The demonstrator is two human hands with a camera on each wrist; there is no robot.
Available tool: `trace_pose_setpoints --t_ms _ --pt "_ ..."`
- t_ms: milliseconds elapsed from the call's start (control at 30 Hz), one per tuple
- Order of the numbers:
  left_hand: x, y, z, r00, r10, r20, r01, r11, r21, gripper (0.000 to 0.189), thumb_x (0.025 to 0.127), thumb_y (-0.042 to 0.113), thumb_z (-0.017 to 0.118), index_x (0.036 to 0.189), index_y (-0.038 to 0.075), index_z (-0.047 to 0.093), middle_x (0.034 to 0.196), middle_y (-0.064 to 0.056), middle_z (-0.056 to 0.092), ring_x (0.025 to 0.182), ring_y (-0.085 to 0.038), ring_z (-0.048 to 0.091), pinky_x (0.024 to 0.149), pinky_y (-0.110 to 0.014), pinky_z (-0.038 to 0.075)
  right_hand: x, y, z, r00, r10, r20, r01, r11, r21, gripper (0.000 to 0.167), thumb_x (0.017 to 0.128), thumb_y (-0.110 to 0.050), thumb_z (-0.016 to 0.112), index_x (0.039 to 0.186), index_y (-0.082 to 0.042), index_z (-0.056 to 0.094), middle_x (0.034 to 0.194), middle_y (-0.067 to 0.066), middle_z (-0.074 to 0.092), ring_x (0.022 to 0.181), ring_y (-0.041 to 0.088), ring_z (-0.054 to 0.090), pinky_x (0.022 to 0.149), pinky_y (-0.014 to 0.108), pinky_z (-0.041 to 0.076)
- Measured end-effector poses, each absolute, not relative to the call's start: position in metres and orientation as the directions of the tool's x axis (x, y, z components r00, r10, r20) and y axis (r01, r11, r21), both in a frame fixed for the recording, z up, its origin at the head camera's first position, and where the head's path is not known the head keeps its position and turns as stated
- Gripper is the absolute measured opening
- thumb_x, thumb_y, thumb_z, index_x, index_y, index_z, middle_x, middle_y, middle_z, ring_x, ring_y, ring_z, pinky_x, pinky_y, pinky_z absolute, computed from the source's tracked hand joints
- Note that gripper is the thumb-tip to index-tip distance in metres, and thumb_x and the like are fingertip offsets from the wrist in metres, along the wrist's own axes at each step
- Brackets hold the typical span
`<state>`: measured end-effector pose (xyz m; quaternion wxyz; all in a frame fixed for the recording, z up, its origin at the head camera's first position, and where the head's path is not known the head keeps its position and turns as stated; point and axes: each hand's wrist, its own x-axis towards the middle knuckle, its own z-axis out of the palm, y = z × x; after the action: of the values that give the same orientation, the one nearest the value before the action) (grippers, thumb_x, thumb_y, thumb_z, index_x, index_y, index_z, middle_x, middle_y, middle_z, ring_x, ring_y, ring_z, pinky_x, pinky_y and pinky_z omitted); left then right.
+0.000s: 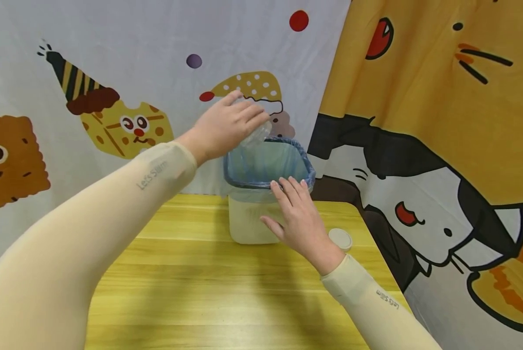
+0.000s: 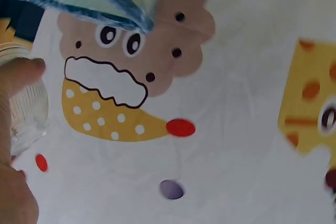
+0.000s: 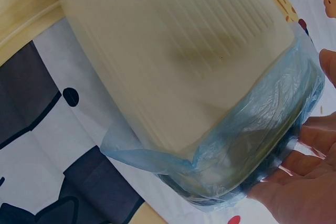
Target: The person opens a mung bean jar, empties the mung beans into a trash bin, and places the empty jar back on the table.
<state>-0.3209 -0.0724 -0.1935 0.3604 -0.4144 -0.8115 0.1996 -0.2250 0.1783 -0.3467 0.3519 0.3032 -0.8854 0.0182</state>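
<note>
My left hand (image 1: 230,124) holds a clear, ribbed plastic jar (image 2: 29,106) above the left side of a bin. In the head view that hand covers most of the jar, and its contents cannot be made out. The bin (image 1: 250,221) is cream-coloured and stands upright, with a blue plastic bag (image 1: 307,167) lining it and folded over its rim. At the bin's near right side, my right hand (image 1: 302,226) has its fingers spread and fairly straight, their tips at the bagged rim. A round white lid (image 1: 340,239) lies on the table, just right of the right hand.
The bin stands near the back of a yellow wood-grain table (image 1: 191,287). Close behind hangs a white curtain (image 1: 156,43) printed with cartoon foods, and a yellow cartoon curtain (image 1: 414,112) hangs along the right side.
</note>
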Motion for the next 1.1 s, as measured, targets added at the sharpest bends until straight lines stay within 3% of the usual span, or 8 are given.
trace_pose_setpoints --t_ms 200,333,433,567,733,933,1100 --pt "-0.316 -0.090 -0.194 -0.629 0.475 0.616 0.587 0.809 -0.026 0.086 0.084 0.023 0.091 0.155 0.006 0.048 0.156 -0.017 0.056 0.145 -0.037 0.053 0.127 -0.052 0.037 -0.224 0.177 -0.347 -0.554 -0.523 0.648 -0.556 0.811 0.179 0.086 0.090 -0.050 0.085 0.154 -0.001 0.054 0.151 0.024 0.060 0.143 0.045 0.054 0.125 0.063 0.038" --pt "-0.310 -0.118 -0.200 -0.765 0.181 0.618 0.496 0.777 0.387 0.095 0.080 0.031 0.095 0.159 0.010 0.045 0.158 -0.014 0.054 0.144 -0.035 0.052 0.122 -0.053 0.045 -0.223 0.175 -0.346 -0.551 -0.522 0.651 -0.563 0.808 0.171 0.085 0.090 -0.047 0.086 0.154 -0.001 0.054 0.151 0.024 0.059 0.144 0.045 0.053 0.126 0.063 0.038" --pt "-0.303 -0.145 -0.209 -0.835 -0.017 0.551 0.382 0.703 0.600 0.099 0.082 0.042 0.092 0.163 0.016 0.041 0.162 -0.010 0.050 0.146 -0.032 0.049 0.115 -0.054 0.052 -0.222 0.175 -0.347 -0.556 -0.522 0.647 -0.564 0.809 0.168 0.084 0.091 -0.047 0.085 0.155 -0.002 0.053 0.151 0.023 0.059 0.145 0.045 0.053 0.126 0.063 0.037" --pt "-0.295 -0.184 -0.224 -0.876 -0.174 0.449 0.246 0.640 0.728 0.105 0.082 0.057 0.087 0.167 0.021 0.036 0.165 -0.010 0.046 0.146 -0.034 0.047 0.111 -0.058 0.054 -0.221 0.175 -0.348 -0.565 -0.517 0.643 -0.557 0.814 0.165 0.085 0.091 -0.048 0.085 0.155 -0.002 0.053 0.152 0.023 0.059 0.145 0.045 0.053 0.126 0.063 0.036" --pt "-0.288 -0.230 -0.257 -0.901 -0.256 0.350 0.128 0.614 0.779 0.111 0.084 0.063 0.082 0.169 0.017 0.029 0.166 -0.016 0.043 0.145 -0.038 0.047 0.115 -0.060 0.049 -0.221 0.176 -0.349 -0.566 -0.519 0.640 -0.557 0.814 0.168 0.085 0.090 -0.047 0.086 0.154 -0.001 0.054 0.150 0.025 0.060 0.143 0.046 0.054 0.126 0.064 0.037" --pt "-0.277 -0.272 -0.307 -0.934 -0.258 0.245 0.049 0.589 0.806 0.115 0.087 0.061 0.081 0.169 0.006 0.022 0.163 -0.028 0.039 0.139 -0.046 0.048 0.110 -0.064 0.049 -0.222 0.175 -0.349 -0.559 -0.525 0.642 -0.565 0.808 0.169 0.085 0.090 -0.047 0.086 0.154 0.000 0.054 0.150 0.025 0.060 0.143 0.047 0.054 0.125 0.064 0.037" --pt "-0.276 -0.284 -0.353 -0.954 -0.225 0.198 0.017 0.618 0.786 0.111 0.088 0.058 0.083 0.163 -0.002 0.028 0.155 -0.034 0.046 0.132 -0.051 0.052 0.104 -0.066 0.052 -0.222 0.175 -0.348 -0.554 -0.524 0.647 -0.568 0.806 0.166 0.085 0.089 -0.046 0.087 0.153 0.001 0.054 0.150 0.026 0.060 0.143 0.048 0.054 0.125 0.065 0.037"
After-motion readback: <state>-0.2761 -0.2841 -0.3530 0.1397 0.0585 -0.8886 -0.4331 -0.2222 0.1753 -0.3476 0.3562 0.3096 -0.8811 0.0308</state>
